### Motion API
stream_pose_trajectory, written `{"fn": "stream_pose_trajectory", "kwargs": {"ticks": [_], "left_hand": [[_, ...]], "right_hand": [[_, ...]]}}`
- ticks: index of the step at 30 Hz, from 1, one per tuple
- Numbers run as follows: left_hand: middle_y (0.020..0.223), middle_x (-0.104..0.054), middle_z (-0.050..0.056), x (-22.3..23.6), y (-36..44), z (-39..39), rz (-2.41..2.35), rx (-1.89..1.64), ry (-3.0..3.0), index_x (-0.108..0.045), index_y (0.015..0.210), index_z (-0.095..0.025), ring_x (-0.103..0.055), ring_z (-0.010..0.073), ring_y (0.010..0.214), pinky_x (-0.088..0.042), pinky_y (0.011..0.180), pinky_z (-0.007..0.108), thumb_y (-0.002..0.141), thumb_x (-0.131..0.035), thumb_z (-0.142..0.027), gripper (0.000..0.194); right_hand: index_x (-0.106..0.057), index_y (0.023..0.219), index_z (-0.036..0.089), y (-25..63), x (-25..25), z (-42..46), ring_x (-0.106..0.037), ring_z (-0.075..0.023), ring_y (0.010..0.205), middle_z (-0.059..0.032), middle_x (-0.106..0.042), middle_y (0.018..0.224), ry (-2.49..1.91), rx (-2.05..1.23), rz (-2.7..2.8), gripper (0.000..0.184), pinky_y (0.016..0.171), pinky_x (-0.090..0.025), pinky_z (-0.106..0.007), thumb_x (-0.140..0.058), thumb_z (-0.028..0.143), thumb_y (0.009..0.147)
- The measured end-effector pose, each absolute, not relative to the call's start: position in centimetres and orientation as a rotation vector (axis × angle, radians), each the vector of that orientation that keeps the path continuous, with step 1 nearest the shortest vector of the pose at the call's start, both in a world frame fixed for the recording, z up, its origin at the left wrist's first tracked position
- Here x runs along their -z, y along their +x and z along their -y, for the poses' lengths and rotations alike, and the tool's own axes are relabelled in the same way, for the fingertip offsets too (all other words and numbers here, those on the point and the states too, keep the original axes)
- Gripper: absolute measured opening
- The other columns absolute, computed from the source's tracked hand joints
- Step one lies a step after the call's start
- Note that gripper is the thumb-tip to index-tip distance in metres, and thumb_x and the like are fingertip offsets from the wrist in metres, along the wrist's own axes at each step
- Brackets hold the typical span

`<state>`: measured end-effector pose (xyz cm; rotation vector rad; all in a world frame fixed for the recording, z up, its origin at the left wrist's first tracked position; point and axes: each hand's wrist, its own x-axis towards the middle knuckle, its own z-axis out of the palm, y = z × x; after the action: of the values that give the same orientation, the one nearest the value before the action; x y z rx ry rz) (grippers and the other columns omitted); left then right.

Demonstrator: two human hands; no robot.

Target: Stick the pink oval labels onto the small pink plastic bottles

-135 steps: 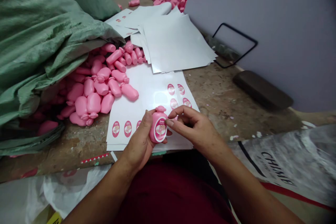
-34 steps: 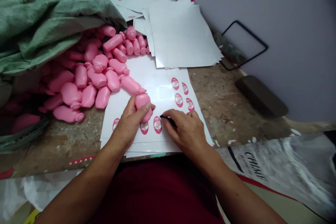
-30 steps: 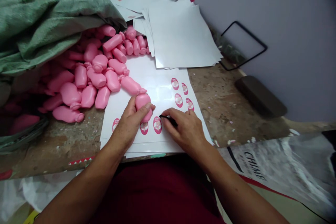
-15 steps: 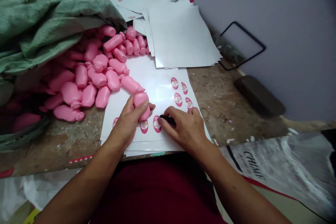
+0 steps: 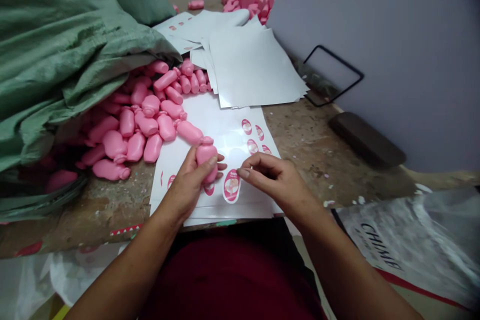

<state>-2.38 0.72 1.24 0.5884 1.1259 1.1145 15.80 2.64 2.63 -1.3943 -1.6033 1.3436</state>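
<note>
Left hand (image 5: 183,191) clenched round pink plastic bottle (image 5: 206,156); bottle tilted, held just above label sheet (image 5: 210,122). Right hand (image 5: 278,181) pinched, thumb against forefinger, just beside oval pink label (image 5: 231,186); cannot tell whether anything sits between them. Loose pink bottles (image 5: 135,146) heaped left of sheet, against green woven sack (image 5: 56,60); backing sheets (image 5: 251,65) beyond.
</note>
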Motion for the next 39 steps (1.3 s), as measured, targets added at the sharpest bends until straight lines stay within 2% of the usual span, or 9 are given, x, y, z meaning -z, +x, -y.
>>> {"fn": "stream_pose_trajectory", "kwargs": {"ticks": [4, 9, 13, 21, 24, 28, 32, 36, 39], "left_hand": [[0.097, -0.067, 0.004, -2.6, -1.8, 0.7, -0.973, -1.040, 0.435, -0.059, 0.117, -0.022, -0.065, 0.0155, 0.081, -0.052, 0.069, 0.027, 0.080, -0.072, -0.055, 0.051], [0.097, -0.068, 0.006, -3.3, -1.1, 1.7, -0.905, -0.974, 0.373, -0.060, 0.117, -0.022, -0.068, 0.0210, 0.086, -0.055, 0.066, 0.029, 0.075, -0.068, -0.071, 0.065], [0.097, -0.069, 0.006, -3.4, -0.9, 2.0, -0.913, -0.960, 0.406, -0.059, 0.119, -0.023, -0.069, 0.0215, 0.086, -0.054, 0.064, 0.029, 0.075, -0.065, -0.074, 0.068], [0.102, -0.070, 0.008, -3.4, -0.9, 2.3, -0.979, -0.955, 0.418, -0.063, 0.115, -0.023, -0.067, 0.0211, 0.086, -0.049, 0.057, 0.024, 0.068, -0.069, -0.076, 0.071], [0.102, -0.069, 0.008, -3.3, -1.0, 2.4, -0.983, -0.951, 0.432, -0.062, 0.116, -0.023, -0.067, 0.0198, 0.083, -0.048, 0.056, 0.023, 0.070, -0.068, -0.076, 0.071], [0.099, -0.065, 0.005, -3.1, -1.0, 2.6, -0.984, -0.956, 0.477, -0.060, 0.117, -0.025, -0.065, 0.0161, 0.081, -0.049, 0.059, 0.022, 0.080, -0.064, -0.068, 0.056], [0.099, -0.060, 0.002, -2.9, -1.1, 2.7, -0.992, -0.940, 0.512, -0.059, 0.117, -0.026, -0.063, 0.0143, 0.084, -0.050, 0.063, 0.022, 0.087, -0.068, -0.044, 0.036], [0.104, -0.058, 0.005, -2.8, -1.3, 2.8, -0.983, -0.926, 0.463, -0.058, 0.121, -0.024, -0.063, 0.0156, 0.088, -0.051, 0.066, 0.023, 0.087, -0.069, -0.035, 0.038], [0.112, -0.058, 0.007, -2.8, -1.3, 2.8, -0.974, -0.889, 0.461, -0.057, 0.123, -0.023, -0.063, 0.0159, 0.092, -0.050, 0.069, 0.023, 0.083, -0.073, -0.027, 0.043]], "right_hand": [[-0.066, 0.070, 0.021, 15.2, -3.1, -2.1, -0.048, -0.0126, 0.056, 0.0023, -0.057, 0.059, -1.332, -1.388, 1.597, 0.019, 0.053, -0.036, -0.026, -0.066, 0.039, 0.078], [-0.063, 0.067, 0.021, 14.8, -3.3, -1.7, -0.053, -0.0125, 0.056, 0.0021, -0.063, 0.060, -1.279, -1.437, 1.568, 0.021, 0.054, -0.040, -0.026, -0.066, 0.038, 0.079], [-0.061, 0.066, 0.021, 14.8, -3.2, -1.5, -0.055, -0.0130, 0.057, 0.0019, -0.064, 0.060, -1.276, -1.453, 1.566, 0.022, 0.056, -0.041, -0.026, -0.066, 0.038, 0.079], [-0.060, 0.067, 0.021, 15.0, -2.6, -1.2, -0.048, -0.0126, 0.057, 0.0022, -0.058, 0.060, -1.347, -1.419, 1.566, 0.027, 0.056, -0.037, -0.028, -0.065, 0.045, 0.078], [-0.060, 0.067, 0.021, 15.0, -2.4, -1.1, -0.048, -0.0131, 0.058, 0.0020, -0.058, 0.061, -1.346, -1.430, 1.560, 0.027, 0.057, -0.037, -0.028, -0.065, 0.045, 0.078], [-0.059, 0.067, 0.021, 15.0, -2.4, -1.1, -0.049, -0.0135, 0.060, 0.0020, -0.059, 0.062, -1.376, -1.370, 1.608, 0.027, 0.057, -0.036, -0.028, -0.064, 0.045, 0.080], [-0.062, 0.069, 0.022, 15.3, -2.5, -1.0, -0.051, -0.0135, 0.059, 0.0019, -0.062, 0.063, -1.417, -1.125, 1.802, 0.024, 0.059, -0.036, -0.028, -0.061, 0.040, 0.085], [-0.065, 0.073, 0.022, 15.8, -2.4, -1.0, -0.052, -0.0136, 0.057, 0.0021, -0.060, 0.061, -1.487, -0.772, 1.826, 0.019, 0.062, -0.037, -0.029, -0.064, 0.037, 0.085], [-0.064, 0.077, 0.022, 15.8, -2.2, -1.0, -0.049, -0.0124, 0.055, 0.0034, -0.056, 0.059, -1.451, -0.842, 1.756, 0.020, 0.058, -0.036, -0.027, -0.064, 0.039, 0.086]]}}
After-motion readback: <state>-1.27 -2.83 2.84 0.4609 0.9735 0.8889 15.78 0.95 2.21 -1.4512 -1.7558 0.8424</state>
